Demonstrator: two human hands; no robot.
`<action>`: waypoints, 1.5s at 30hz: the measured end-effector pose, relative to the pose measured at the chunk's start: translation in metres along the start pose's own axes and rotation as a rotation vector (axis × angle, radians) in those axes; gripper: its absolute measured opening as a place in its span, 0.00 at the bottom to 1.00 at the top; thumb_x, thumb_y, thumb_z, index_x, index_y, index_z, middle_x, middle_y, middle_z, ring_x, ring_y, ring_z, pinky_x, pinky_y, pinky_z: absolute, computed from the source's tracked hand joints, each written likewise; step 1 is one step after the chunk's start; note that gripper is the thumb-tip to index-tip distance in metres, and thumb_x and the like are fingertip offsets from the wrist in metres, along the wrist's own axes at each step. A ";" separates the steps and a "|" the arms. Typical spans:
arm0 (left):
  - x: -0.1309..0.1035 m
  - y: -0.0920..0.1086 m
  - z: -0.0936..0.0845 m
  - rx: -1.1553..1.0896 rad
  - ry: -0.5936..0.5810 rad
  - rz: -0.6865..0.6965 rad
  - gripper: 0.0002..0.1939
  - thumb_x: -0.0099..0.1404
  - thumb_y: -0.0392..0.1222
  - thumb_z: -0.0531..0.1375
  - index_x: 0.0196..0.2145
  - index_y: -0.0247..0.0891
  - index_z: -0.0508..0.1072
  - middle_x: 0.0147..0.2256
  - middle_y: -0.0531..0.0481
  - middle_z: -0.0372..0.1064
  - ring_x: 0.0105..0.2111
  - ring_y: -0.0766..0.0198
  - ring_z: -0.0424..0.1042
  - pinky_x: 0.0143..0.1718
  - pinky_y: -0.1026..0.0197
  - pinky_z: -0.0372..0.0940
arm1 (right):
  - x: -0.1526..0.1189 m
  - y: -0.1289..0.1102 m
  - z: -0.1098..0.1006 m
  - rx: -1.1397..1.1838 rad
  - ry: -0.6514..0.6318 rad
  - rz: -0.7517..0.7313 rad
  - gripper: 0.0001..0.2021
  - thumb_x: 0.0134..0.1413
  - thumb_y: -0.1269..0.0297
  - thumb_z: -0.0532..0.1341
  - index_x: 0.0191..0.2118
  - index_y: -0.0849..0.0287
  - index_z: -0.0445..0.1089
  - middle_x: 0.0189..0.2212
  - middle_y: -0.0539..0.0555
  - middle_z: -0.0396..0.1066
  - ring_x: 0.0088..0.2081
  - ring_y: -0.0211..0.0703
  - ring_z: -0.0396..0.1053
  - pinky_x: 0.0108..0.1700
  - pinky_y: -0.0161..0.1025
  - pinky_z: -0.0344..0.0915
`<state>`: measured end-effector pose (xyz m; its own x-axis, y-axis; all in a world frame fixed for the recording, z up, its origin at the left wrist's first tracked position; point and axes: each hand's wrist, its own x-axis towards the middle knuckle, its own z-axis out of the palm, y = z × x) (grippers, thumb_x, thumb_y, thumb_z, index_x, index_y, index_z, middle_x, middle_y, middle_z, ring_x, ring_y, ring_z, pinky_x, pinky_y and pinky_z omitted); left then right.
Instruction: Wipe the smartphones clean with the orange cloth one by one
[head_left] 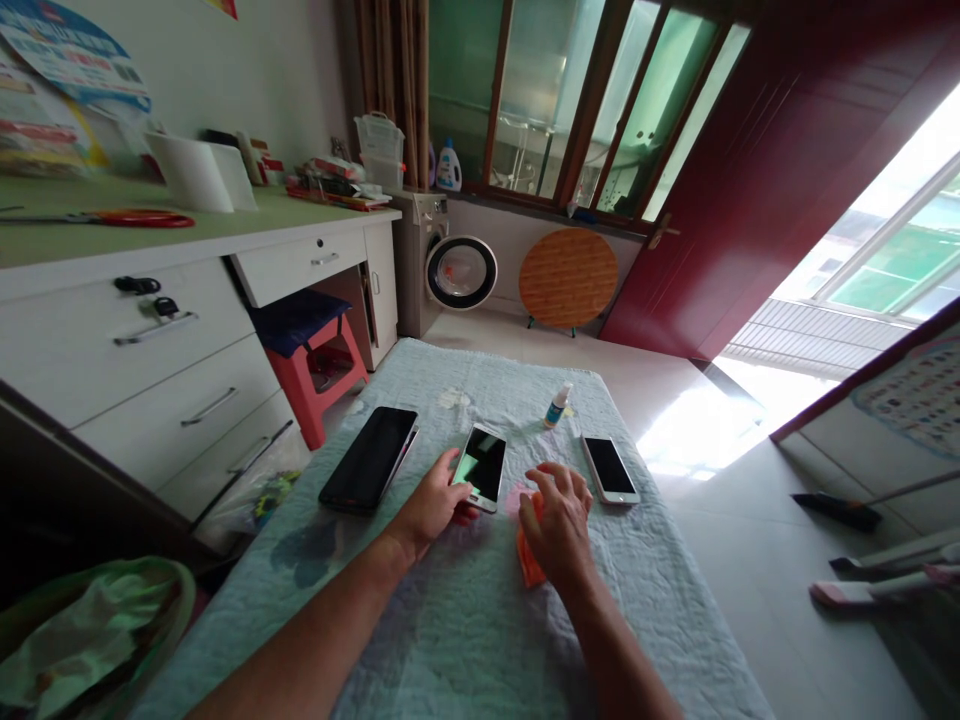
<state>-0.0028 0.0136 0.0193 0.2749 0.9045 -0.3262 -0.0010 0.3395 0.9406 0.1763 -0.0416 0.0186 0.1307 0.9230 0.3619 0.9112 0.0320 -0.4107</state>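
Observation:
My left hand (433, 500) grips a white-framed smartphone (484, 468) by its lower left side, thumb on the front edge and fingers underneath. The dark screen faces up and shows a greenish reflection. Just to the right, my right hand (559, 520) hovers over a folded orange cloth (530, 560), its fingers bent and apart. Part of the cloth is hidden beneath that hand. A second white phone (610, 468) lies to the right of it, screen up. Left of my left hand lies a larger black tablet-like device (370, 460), seemingly on top of something thin. A small spray bottle (557, 405) stands farther back.
A pale blue quilted cloth (645, 640) covers the table. Along the left runs a white desk (187, 370) with drawers, and a red stool (315, 370) is tucked there. Beyond are an open-doored washing machine (420, 265) and a round wooden tabletop (568, 278). A bin (176, 600) stands lower left.

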 end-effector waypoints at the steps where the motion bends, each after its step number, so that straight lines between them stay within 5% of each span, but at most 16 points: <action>1: -0.001 0.001 0.001 -0.042 -0.031 -0.019 0.34 0.59 0.34 0.55 0.61 0.36 0.48 0.39 0.47 0.69 0.24 0.66 0.72 0.23 0.65 0.66 | 0.000 -0.002 0.000 0.015 -0.024 -0.004 0.13 0.56 0.63 0.56 0.45 0.55 0.71 0.48 0.57 0.68 0.53 0.53 0.57 0.54 0.49 0.49; 9: -0.008 0.004 0.003 -0.213 -0.282 -0.110 0.27 0.63 0.34 0.55 0.58 0.37 0.52 0.35 0.48 0.71 0.29 0.63 0.76 0.29 0.64 0.68 | -0.001 -0.020 0.007 -0.001 -0.138 0.029 0.22 0.57 0.51 0.57 0.53 0.58 0.66 0.41 0.57 0.73 0.48 0.52 0.62 0.54 0.50 0.47; 14: -0.011 0.003 0.002 -0.280 -0.296 -0.111 0.30 0.68 0.51 0.54 0.61 0.37 0.49 0.29 0.55 0.65 0.29 0.62 0.74 0.32 0.59 0.70 | -0.002 -0.023 0.009 -0.014 -0.101 0.055 0.31 0.51 0.45 0.60 0.55 0.59 0.63 0.45 0.60 0.72 0.49 0.55 0.62 0.55 0.51 0.46; 19: -0.012 0.001 0.003 -0.244 -0.312 -0.084 0.33 0.68 0.53 0.55 0.63 0.35 0.48 0.30 0.51 0.69 0.32 0.60 0.73 0.34 0.59 0.69 | -0.003 -0.028 0.014 -0.020 -0.063 0.102 0.28 0.49 0.43 0.60 0.50 0.58 0.66 0.41 0.59 0.71 0.48 0.55 0.62 0.53 0.50 0.49; 28: -0.003 -0.006 0.005 -0.282 -0.278 -0.098 0.14 0.65 0.44 0.58 0.46 0.35 0.65 0.32 0.47 0.73 0.30 0.62 0.74 0.31 0.62 0.67 | -0.002 -0.029 0.015 -0.021 -0.026 0.068 0.26 0.44 0.55 0.62 0.50 0.58 0.64 0.42 0.59 0.69 0.47 0.56 0.62 0.54 0.52 0.52; 35: -0.002 -0.008 0.007 -0.285 -0.301 0.003 0.22 0.62 0.50 0.62 0.50 0.36 0.68 0.33 0.46 0.75 0.31 0.60 0.74 0.31 0.63 0.64 | -0.008 -0.026 0.008 0.038 0.003 -0.103 0.34 0.41 0.61 0.61 0.58 0.59 0.57 0.51 0.60 0.64 0.55 0.58 0.57 0.58 0.54 0.48; 40: -0.008 -0.001 0.014 -0.314 -0.355 0.059 0.28 0.58 0.52 0.66 0.51 0.36 0.67 0.31 0.50 0.74 0.26 0.66 0.71 0.30 0.65 0.64 | -0.009 -0.023 0.013 0.060 0.057 -0.077 0.38 0.43 0.54 0.63 0.61 0.59 0.54 0.52 0.62 0.63 0.53 0.58 0.60 0.56 0.55 0.53; 45: -0.010 0.000 0.017 -0.284 -0.403 0.083 0.28 0.57 0.52 0.66 0.51 0.37 0.67 0.28 0.52 0.71 0.26 0.68 0.69 0.33 0.64 0.64 | -0.008 -0.021 0.014 0.153 0.117 -0.053 0.35 0.47 0.59 0.61 0.61 0.59 0.51 0.53 0.61 0.62 0.53 0.53 0.62 0.53 0.50 0.60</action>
<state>0.0104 0.0001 0.0240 0.6124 0.7787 -0.1364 -0.2849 0.3784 0.8807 0.1511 -0.0443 0.0127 0.1370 0.8679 0.4775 0.8494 0.1451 -0.5074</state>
